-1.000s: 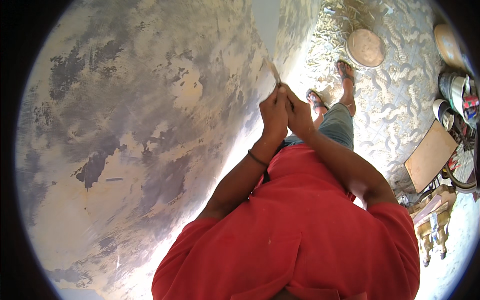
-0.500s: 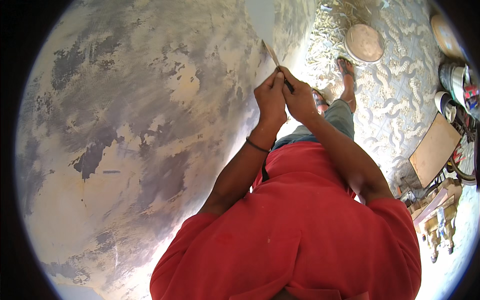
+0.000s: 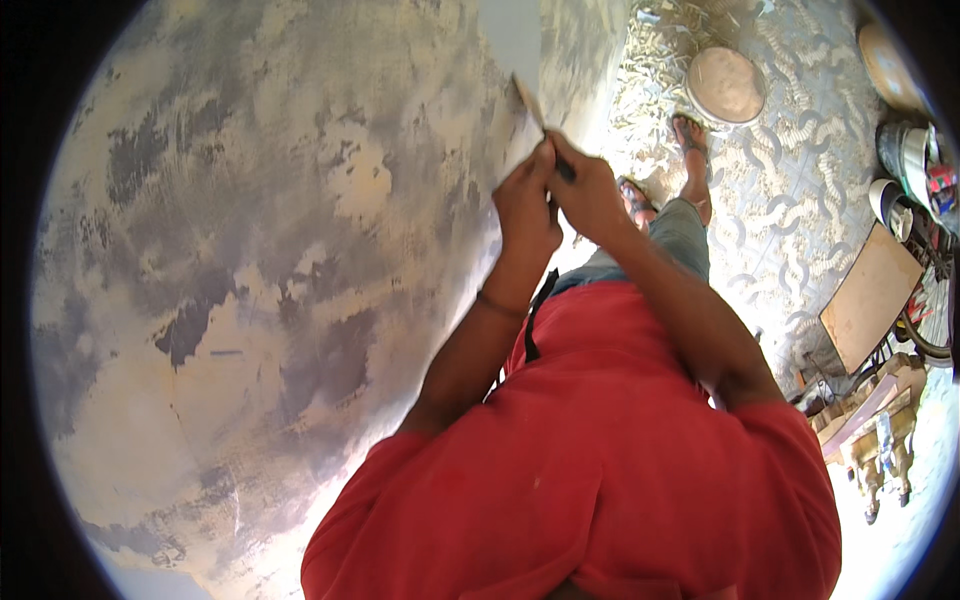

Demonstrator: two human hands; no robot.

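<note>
A putty knife (image 3: 528, 98) with a thin blade and a dark handle is held up against the patchy wall (image 3: 330, 240) in front of me. My right hand (image 3: 590, 195) is closed round its handle, the dark end showing by the fingers. Close beside it, my left hand (image 3: 526, 205) is closed too, its fingertips pressed to the tool near the base of the blade. The blade points up and left, its tip at or near the wall; exact contact is hard to make out. Grey and cream smears cover the wall, with a smooth pale strip (image 3: 512, 35) beyond the blade.
Below on the patterned tile floor (image 3: 770, 190) stands a round bucket or lid (image 3: 725, 85), with scraps strewn near the wall's foot. To the right are a brown board (image 3: 870, 297), a bicycle wheel (image 3: 925, 335), pails (image 3: 915, 165) and a wooden piece of furniture (image 3: 872, 420).
Both hands and the putty knife have shifted slightly left along the wall. The grip looks the same, and my feet have stayed in place.
</note>
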